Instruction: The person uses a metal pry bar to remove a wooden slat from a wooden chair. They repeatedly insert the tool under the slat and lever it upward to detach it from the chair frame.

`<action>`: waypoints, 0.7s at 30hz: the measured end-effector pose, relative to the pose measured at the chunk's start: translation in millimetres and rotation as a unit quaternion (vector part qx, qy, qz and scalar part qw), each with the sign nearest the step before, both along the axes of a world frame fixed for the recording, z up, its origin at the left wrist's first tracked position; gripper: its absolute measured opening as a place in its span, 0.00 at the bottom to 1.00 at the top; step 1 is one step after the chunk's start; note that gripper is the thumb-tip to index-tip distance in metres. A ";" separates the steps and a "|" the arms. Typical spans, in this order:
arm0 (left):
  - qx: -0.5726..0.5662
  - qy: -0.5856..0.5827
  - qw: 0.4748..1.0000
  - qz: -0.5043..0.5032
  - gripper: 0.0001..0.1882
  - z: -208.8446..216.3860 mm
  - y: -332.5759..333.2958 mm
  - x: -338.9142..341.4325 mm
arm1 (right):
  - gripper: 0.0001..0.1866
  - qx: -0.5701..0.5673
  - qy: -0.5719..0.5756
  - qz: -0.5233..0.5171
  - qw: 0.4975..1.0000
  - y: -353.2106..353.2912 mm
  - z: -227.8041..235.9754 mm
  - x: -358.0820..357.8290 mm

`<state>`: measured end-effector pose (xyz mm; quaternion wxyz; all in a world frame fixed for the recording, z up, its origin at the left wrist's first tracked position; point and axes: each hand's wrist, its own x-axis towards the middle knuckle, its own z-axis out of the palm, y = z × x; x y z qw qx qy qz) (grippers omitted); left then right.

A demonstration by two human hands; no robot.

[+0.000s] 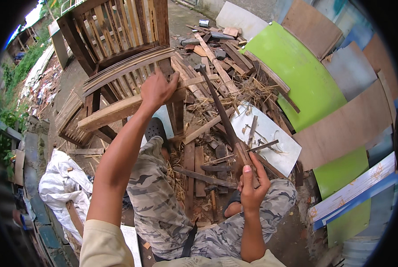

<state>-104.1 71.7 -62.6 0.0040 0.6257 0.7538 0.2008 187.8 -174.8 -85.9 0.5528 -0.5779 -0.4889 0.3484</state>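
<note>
My right hand (252, 189) is wrapped round the wooden handle of a handsaw (221, 111). Its long, dark, tapering blade slants up and left from my fist. Farther left, my left hand (158, 91) lies over the seat of a slatted wooden chair (132, 58), index finger stretched out and thumb apart. A thick wooden beam (112, 113) runs along the front of the seat, under my left wrist. Just right of the left hand, a thin wood strip (201, 80) sticks out sideways. What the left fingertips touch is partly hidden.
A hammer (213, 202) and loose boards (189, 178) lie between my legs. Scrap wood (234, 58) is heaped ahead, beside a white panel (270, 138). Green sheets (297, 66) lean at the right. A white sack (65, 187) and slatted piece (70, 118) are at left.
</note>
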 end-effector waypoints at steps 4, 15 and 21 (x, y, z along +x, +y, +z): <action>0.210 0.068 0.955 -0.199 0.29 -24.5 -14.5 -2.6 | 0.19 0.038 0.054 -0.007 0.998 -0.4 -60.5 25.1; 0.180 0.098 0.946 -0.253 0.18 -22.8 -17.5 -6.9 | 0.23 -0.089 0.110 -0.115 0.983 -1.2 -151.7 59.9; 0.161 0.132 0.942 -0.262 0.16 -19.0 -19.5 -8.3 | 0.26 -0.196 -0.134 -0.093 0.967 -20.8 -185.1 52.8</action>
